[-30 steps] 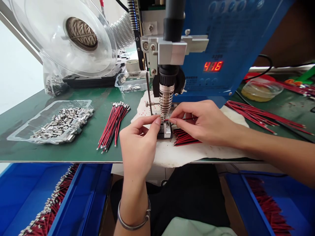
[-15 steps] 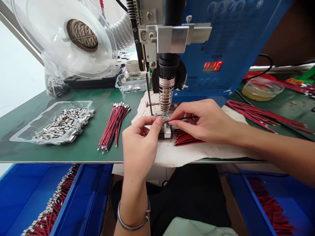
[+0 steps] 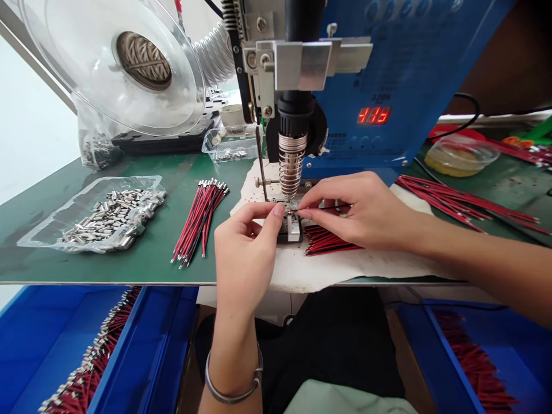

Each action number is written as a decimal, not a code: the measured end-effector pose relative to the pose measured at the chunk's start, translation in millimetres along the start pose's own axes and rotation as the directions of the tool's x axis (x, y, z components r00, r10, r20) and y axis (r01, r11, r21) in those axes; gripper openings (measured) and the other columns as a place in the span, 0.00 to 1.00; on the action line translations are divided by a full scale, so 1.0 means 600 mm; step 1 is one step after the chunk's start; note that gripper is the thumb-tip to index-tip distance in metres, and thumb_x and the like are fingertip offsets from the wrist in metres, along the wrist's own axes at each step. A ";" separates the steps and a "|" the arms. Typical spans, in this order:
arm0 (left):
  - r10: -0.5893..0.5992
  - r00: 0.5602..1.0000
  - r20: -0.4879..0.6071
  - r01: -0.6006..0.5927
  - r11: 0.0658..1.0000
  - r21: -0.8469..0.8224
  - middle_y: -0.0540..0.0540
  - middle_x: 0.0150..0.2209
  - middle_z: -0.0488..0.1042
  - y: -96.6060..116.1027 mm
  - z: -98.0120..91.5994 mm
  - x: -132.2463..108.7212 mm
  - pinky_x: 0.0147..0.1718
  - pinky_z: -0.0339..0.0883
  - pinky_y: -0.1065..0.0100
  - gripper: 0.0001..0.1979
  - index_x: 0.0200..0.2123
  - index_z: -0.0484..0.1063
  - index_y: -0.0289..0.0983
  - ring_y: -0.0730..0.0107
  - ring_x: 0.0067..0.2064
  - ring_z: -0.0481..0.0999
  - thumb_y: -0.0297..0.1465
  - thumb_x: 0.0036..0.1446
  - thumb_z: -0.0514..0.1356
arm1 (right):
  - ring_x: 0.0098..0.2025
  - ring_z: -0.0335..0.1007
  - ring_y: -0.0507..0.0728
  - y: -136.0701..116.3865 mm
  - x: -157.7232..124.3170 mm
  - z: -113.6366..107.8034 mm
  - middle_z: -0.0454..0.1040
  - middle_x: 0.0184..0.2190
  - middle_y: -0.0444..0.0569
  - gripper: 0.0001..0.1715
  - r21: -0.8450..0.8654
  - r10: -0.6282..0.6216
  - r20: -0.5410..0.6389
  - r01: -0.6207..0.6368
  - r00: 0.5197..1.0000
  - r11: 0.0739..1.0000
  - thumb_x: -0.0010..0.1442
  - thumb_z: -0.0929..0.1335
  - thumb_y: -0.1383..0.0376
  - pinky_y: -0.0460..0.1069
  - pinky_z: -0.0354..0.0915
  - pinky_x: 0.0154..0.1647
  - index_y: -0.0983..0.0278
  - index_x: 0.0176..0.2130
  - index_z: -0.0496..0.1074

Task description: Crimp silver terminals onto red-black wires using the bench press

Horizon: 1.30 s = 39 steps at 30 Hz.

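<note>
My right hand (image 3: 366, 213) pinches a thin dark wire (image 3: 342, 206) between thumb and fingers, its end pointing left to the small metal fixture (image 3: 294, 230). Thumb and index finger of my left hand (image 3: 245, 256) are pressed together at the fixture's left side; what lies between them is too small and covered to make out. Right above the fingertips stands the spring-wrapped soldering iron (image 3: 292, 167), pointing down. Beneath my right hand, a bundle of red and black wires (image 3: 330, 241) lies on the white cloth (image 3: 297, 276).
A plastic tray of metal connectors (image 3: 114, 221) and wires with metal ends (image 3: 200, 221) lie left. The blue machine (image 3: 345, 149) stands behind. More wires (image 3: 466, 201) and a clear bowl (image 3: 461, 155) are right. Blue bins (image 3: 168, 339) sit below the table edge.
Both hands stay nearly in place at the fixture. The wire in my right hand showed red near its end before and looks dark now. The red display's last digit differs.
</note>
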<state>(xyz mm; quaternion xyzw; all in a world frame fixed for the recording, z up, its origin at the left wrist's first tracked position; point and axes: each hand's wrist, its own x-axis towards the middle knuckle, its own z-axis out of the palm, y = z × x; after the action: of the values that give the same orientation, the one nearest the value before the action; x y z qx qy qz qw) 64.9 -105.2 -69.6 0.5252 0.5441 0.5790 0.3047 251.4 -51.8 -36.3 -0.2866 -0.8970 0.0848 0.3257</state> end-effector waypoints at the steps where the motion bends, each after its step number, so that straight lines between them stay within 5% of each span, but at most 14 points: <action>1: 0.003 1.000 0.000 -0.003 1.000 0.002 0.48 0.30 0.77 0.000 0.000 0.000 0.27 0.62 0.73 0.11 0.34 0.82 0.40 0.73 0.30 0.70 0.41 0.57 0.67 | 0.29 0.72 0.49 0.000 0.000 -0.001 0.80 0.32 0.44 0.06 0.000 -0.015 0.003 0.015 1.000 1.000 0.64 0.69 0.67 0.45 0.64 0.31 0.64 0.37 0.78; 18: 0.010 0.999 -0.040 -0.014 0.997 -0.078 0.49 0.31 0.76 0.007 0.005 0.003 0.26 0.63 0.72 0.12 0.35 0.73 0.37 0.75 0.27 0.69 0.41 0.61 0.64 | 0.33 0.74 0.51 -0.001 0.002 -0.002 0.81 0.33 0.46 0.07 -0.016 -0.055 0.017 0.056 0.998 0.998 0.65 0.68 0.67 0.47 0.65 0.33 0.64 0.37 0.78; 26: -0.023 0.999 -0.037 0.022 0.999 -0.031 0.52 0.21 0.62 0.013 0.006 0.001 0.22 0.54 0.72 0.17 0.28 0.69 0.36 0.76 0.23 0.60 0.43 0.61 0.63 | 0.32 0.74 0.54 -0.002 0.002 -0.004 0.81 0.33 0.46 0.08 -0.018 -0.005 0.042 0.006 0.999 1.000 0.65 0.68 0.66 0.50 0.66 0.34 0.61 0.36 0.77; 39: -0.027 1.000 -0.012 0.027 0.999 -0.044 0.54 0.20 0.56 0.014 0.005 -0.001 0.20 0.47 0.71 0.19 0.25 0.66 0.36 0.78 0.22 0.52 0.42 0.63 0.61 | 0.32 0.73 0.53 -0.002 0.001 -0.004 0.81 0.32 0.46 0.07 0.002 -0.010 0.034 0.010 0.999 1.000 0.64 0.68 0.67 0.49 0.66 0.34 0.63 0.36 0.77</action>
<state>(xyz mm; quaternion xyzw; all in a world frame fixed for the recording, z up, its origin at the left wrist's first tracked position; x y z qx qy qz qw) 69.4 -106.9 -62.4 0.5074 0.5403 0.5899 0.3205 251.7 -52.7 -33.6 -0.2803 -0.9038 0.0889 0.3109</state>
